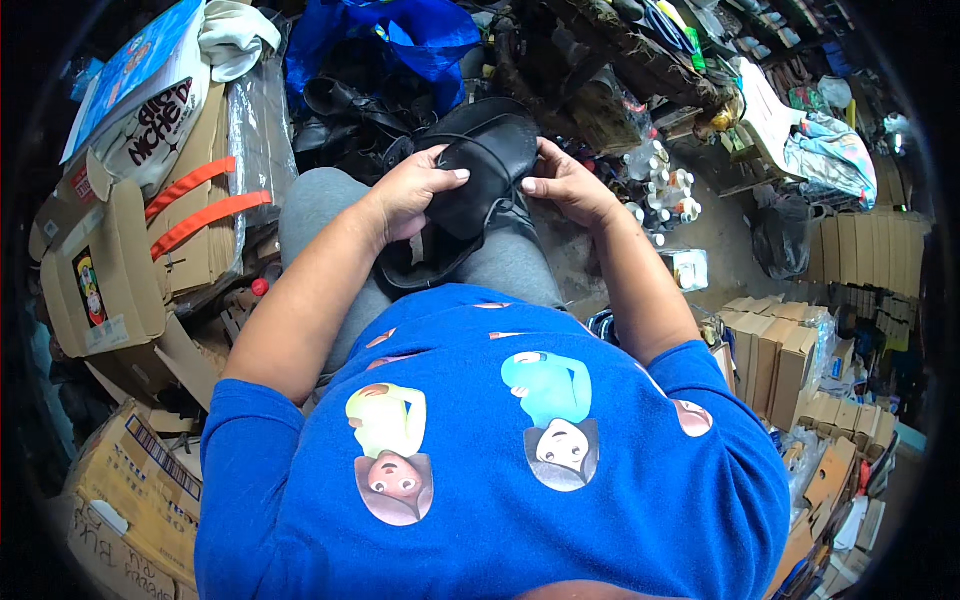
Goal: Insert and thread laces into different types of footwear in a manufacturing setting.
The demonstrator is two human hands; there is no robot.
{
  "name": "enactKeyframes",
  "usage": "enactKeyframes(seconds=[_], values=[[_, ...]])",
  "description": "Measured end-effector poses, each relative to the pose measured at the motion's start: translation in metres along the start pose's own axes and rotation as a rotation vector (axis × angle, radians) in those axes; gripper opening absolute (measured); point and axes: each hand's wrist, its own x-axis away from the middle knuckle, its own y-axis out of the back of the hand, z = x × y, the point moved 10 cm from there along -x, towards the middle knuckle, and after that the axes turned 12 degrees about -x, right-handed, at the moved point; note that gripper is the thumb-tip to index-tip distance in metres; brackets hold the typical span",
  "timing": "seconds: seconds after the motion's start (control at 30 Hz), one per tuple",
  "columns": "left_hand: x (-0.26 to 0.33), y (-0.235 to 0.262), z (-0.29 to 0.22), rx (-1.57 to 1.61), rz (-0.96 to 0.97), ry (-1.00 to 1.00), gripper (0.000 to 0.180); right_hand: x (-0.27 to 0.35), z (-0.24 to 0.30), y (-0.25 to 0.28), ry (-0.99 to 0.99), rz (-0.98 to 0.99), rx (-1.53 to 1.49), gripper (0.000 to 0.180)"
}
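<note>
A black leather shoe (487, 150) rests across my lap, toe pointing away from me and its opening near my belly. My left hand (412, 195) grips its left side, thumb lying over the top and fingers partly hidden beneath. On the other edge, my right hand (572, 188) pinches the shoe's side between thumb and fingers. A thin dark strip or cord curves over the shoe's upper between both hands; whether it is loose or attached, I cannot tell. More black shoes (345, 125) lie heaped just beyond my knees.
Beyond the heap is a blue plastic bag (425, 40). Cardboard boxes (110, 265) and a tote with red straps (205, 190) crowd the left. To the right are several white bottles (672, 190), a metal tin (686, 268), a cluttered wooden bench (610, 110) and stacked cartons (770, 350).
</note>
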Motion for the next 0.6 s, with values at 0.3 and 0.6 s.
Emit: enactKeyframes(seconds=[0.3, 0.6], values=[[0.002, 0.022, -0.02, -0.062, -0.279, -0.17, 0.038, -0.013, -0.002, -0.014, -0.116, -0.007, 0.251, 0.032], [0.059, 0.18, -0.174, -0.122, -0.258, -0.419, 0.035, -0.008, -0.001, 0.001, -0.184, -0.225, 0.61, 0.04]])
